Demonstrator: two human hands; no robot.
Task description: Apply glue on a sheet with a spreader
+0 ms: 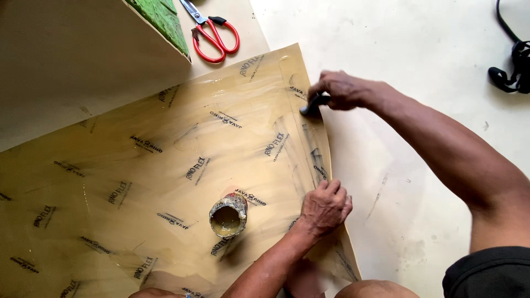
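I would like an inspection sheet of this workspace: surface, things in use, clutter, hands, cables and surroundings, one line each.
Surface: pale floor, with a glossy tan printed sheet lying flat on it, streaked with wet glue.
Things in use: small open tin of yellowish glue standing upright on the sheet; small dark spreader at the sheet's right edge.
Clutter: red-handled scissors beyond the sheet's top corner.
Hands: right hand grips the spreader; left hand presses on the sheet's right edge.
Cables: black cord coiled on the floor at top right.
Surroundings: plain beige board at top left, with a green patterned piece behind it.
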